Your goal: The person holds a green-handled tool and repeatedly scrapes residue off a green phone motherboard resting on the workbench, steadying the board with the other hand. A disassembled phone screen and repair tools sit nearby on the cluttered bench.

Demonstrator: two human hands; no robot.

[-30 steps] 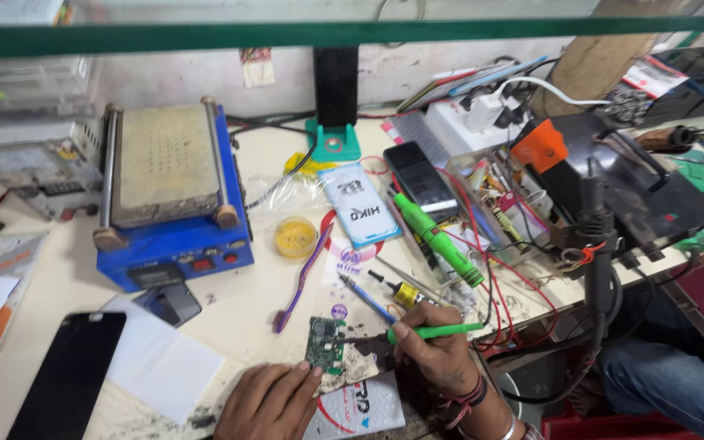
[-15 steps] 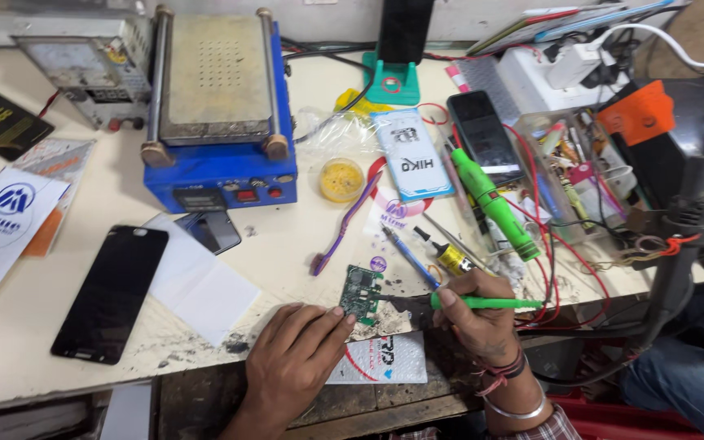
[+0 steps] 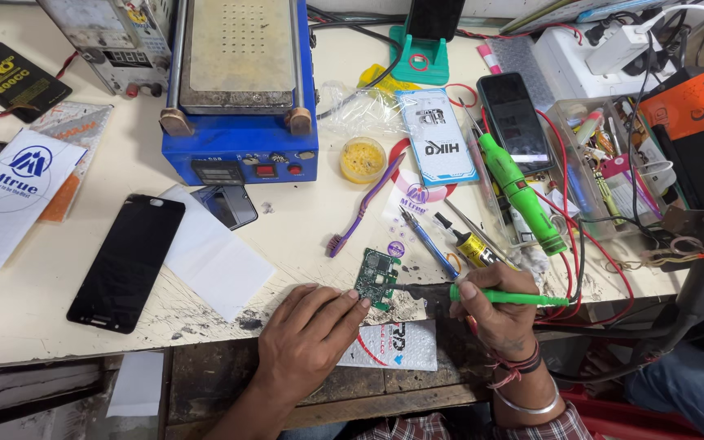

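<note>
From the head view, the left hand (image 3: 307,338) rests at the counter's (image 3: 26,318) front edge, its fingers (image 3: 350,300) loosely extended and pressing the near edge of a small green board (image 3: 376,277) rather than gripping it. The right hand (image 3: 495,314) is clenched around a green iron (image 3: 482,295) whose dark tip meets the board's right side. Held only by fingertip pressure, the board could slip under the tip, and those fingers lie close to the heat.

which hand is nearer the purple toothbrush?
Left. The left hand steadies the small green circuit board, just below the purple toothbrush. The right hand, holding the green-handled soldering iron, sits farther right.
</note>
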